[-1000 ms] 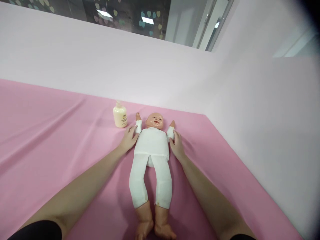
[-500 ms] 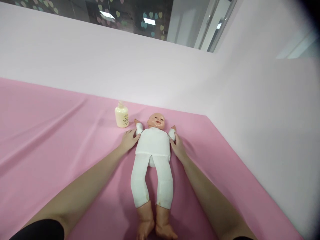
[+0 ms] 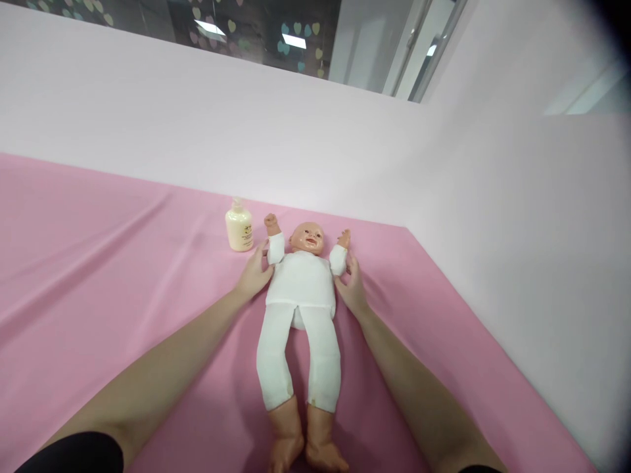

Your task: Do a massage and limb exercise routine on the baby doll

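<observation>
A baby doll (image 3: 300, 282) with a white cloth body lies on its back, head toward the wall and bare feet toward me. Both its arms are raised beside its head. At the doll's arm on the left side of the view, my left hand (image 3: 254, 272) is closed round the upper part, thumb near the shoulder and fingers partly hidden behind the sleeve. My right hand (image 3: 351, 289) holds the other arm in the same manner, its fingertips behind the white sleeve. A cream-coloured pump bottle (image 3: 239, 230) stands upright just beyond my left hand.
A pink sheet (image 3: 123, 276) with some creases covers the surface under the doll. White walls (image 3: 197, 125) rise behind it and along the right side. Above the back wall is a window (image 3: 266, 33) with heart-shaped decorations and light reflections.
The doll's arms have been lifted upward, and its hands now sit higher beside the head. My fingers have moved up slightly with them. The bottle stays in place.
</observation>
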`<state>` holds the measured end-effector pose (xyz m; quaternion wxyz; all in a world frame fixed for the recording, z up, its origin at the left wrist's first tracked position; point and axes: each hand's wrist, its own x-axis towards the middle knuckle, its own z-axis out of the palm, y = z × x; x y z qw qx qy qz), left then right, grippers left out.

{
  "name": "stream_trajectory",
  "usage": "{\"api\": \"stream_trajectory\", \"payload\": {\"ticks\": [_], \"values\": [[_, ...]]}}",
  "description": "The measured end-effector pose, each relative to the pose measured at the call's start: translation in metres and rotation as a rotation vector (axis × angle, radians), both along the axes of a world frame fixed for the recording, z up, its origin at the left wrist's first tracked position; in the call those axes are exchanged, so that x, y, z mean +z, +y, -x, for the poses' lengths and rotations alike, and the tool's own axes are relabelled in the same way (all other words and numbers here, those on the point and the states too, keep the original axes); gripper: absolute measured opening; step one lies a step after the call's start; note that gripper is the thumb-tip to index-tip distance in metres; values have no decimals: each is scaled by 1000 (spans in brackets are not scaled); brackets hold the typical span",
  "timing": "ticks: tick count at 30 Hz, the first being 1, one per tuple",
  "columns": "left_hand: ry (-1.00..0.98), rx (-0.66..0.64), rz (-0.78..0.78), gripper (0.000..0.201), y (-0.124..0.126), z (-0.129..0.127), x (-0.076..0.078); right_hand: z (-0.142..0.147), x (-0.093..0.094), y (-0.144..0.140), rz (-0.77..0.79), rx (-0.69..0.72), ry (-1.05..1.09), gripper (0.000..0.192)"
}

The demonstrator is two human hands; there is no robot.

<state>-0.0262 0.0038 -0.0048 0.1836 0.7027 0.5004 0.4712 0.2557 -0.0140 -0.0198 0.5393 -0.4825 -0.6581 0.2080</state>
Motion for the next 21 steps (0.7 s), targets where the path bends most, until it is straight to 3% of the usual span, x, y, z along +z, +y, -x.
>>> {"api": "stream_trajectory", "payload": {"ticks": [4,9,16,21], "values": [[73,-78,-199,55,-6,-3,4,6,8,-8,-162,5,-104,63],[175,-96,-174,35,-9,-5,5,7,12,-10,-226,41,-256,33],[114,-94,-167,29,-9,-5,5,6,15,-10,-226,41,-255,30],[65,-41,-113,22,-5,-4,2,7,9,-6,-164,-35,-179,33]]}}
